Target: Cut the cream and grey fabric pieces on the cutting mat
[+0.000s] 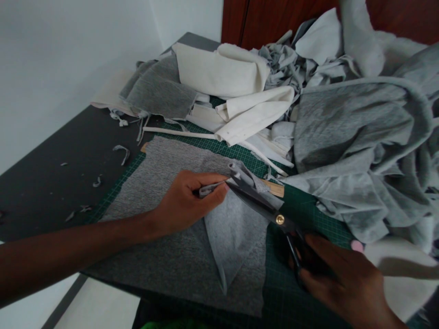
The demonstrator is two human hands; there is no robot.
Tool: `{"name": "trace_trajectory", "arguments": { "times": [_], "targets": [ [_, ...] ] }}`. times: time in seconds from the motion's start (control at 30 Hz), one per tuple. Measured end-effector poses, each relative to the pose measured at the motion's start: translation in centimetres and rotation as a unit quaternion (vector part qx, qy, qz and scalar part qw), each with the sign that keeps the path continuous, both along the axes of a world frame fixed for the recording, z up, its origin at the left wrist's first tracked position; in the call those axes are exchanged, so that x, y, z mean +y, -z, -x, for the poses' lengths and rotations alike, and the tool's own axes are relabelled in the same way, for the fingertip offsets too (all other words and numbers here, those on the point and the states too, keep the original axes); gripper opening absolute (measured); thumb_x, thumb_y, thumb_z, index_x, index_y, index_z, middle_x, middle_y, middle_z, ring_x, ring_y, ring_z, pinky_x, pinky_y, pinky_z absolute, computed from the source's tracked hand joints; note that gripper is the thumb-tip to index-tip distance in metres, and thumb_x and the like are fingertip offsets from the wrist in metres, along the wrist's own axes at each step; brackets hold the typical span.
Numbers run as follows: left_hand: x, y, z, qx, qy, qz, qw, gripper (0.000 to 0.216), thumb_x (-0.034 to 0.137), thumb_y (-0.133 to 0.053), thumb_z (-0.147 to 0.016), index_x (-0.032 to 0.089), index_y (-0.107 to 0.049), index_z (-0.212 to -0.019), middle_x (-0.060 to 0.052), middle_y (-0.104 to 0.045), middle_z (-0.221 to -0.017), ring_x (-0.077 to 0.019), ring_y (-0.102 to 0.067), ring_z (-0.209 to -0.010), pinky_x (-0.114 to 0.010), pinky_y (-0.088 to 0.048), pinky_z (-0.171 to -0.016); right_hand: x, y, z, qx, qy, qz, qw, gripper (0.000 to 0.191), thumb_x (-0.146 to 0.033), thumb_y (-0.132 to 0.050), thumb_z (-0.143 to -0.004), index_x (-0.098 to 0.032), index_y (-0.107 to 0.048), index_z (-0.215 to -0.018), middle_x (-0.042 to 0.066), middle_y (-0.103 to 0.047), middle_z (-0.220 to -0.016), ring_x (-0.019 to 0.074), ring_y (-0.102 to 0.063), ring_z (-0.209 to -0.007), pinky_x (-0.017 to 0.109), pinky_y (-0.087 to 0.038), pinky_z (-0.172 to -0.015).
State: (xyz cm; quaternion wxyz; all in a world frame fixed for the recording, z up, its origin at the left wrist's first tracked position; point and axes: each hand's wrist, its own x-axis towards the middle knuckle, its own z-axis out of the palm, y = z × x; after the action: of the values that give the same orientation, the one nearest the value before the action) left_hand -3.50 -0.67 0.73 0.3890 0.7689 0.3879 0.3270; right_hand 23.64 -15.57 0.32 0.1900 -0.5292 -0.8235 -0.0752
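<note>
A dark counter [51, 187] carries a green gridded mat [291, 205], with a heap of grey cloth [350, 123] at the right. On the mat lies a sheet of grey fabric [164, 183], partly folded over. Black scissors [269, 211] reach its fold. The right hand [346, 276] has its grip closed round their handles; the left hand [185, 201] has its grip clamped on the fold beside the blade tips. Small scraps [126, 154] dot the counter's left side

Left hand [187, 196] bare, slim forearm [85, 244] bare out to frame edge. Right hand [346, 276] bare too, same for wrist [391, 310]. Dark clothing [151, 313] bottom centre, bright green patch [174, 325]; mostly cropped, can't tell which garment.
</note>
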Motion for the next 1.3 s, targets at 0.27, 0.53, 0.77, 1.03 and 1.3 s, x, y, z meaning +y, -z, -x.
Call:
{"name": "trace_trajectory", "arguments": {
  "times": [0.27,0.53,0.77,1.03,1.3],
  "targets": [
    [-0.1,0.3,0.2,-0.009,0.021,0.031,0.999,0.022,0.025,-0.059,-0.085,0.014,-0.075,-0.077,0.001,-0.066,-0.063,-0.0083,-0.055,-0.055,-0.014,-0.041,-0.049,-0.4,0.8,-0.3,-0.015,-0.001,0.015,1.0,0.015,-0.025,-0.045,-0.094,-0.018,-0.056,-0.101,-0.001,-0.067,-0.065,0.0124,-0.061,-0.048,0.021,-0.047,-0.046],
    [0.1,0.2,0.0,-0.022,0.034,0.049,0.998,0.023,0.025,-0.058,-0.086,0.013,-0.073,-0.074,0.002,-0.063,-0.063,-0.0078,-0.053,-0.055,-0.014,-0.04,-0.049,-0.7,1.0,-0.4,-0.036,0.005,-0.007,0.999,0.018,-0.026,-0.046,-0.095,-0.016,-0.059,-0.102,0.002,-0.071,-0.073,0.0134,-0.063,-0.053,0.023,-0.049,-0.051],
    [0.1,0.1,0.0,-0.011,0.031,0.062,0.997,0.03,0.029,-0.056,-0.086,0.014,-0.068,-0.064,0.003,-0.053,-0.055,-0.007,-0.045,-0.051,-0.015,-0.036,-0.046,-0.4,0.6,-0.1,-0.032,-0.003,-0.025,0.999,0.021,-0.024,-0.047,-0.095,-0.015,-0.065,-0.095,0.003,-0.071,-0.07,0.0121,-0.062,-0.053,0.021,-0.049,-0.05],
    [0.0,-0.4,-0.2,0.005,0.019,0.063,0.998,0.032,0.031,-0.056,-0.086,0.014,-0.066,-0.061,0.003,-0.052,-0.053,-0.0082,-0.046,-0.05,-0.016,-0.036,-0.045,-0.6,0.3,-0.1,-0.019,0.008,0.0,1.0,0.017,-0.02,-0.048,-0.092,-0.018,-0.063,-0.1,0.001,-0.072,-0.073,0.0127,-0.063,-0.052,0.022,-0.05,-0.049],
    [0.0,-0.3,-0.2,-0.001,-0.003,0.076,0.997,0.026,0.029,-0.058,-0.085,0.014,-0.073,-0.071,0.0,-0.069,-0.066,-0.0105,-0.059,-0.057,-0.016,-0.043,-0.049,0.6,-0.7,0.5,0.03,0.014,-0.002,0.999,0.011,-0.02,-0.047,-0.088,-0.02,-0.058,-0.09,-0.005,-0.061,-0.054,0.0117,-0.056,-0.039,0.021,-0.042,-0.039]
  ]
}}
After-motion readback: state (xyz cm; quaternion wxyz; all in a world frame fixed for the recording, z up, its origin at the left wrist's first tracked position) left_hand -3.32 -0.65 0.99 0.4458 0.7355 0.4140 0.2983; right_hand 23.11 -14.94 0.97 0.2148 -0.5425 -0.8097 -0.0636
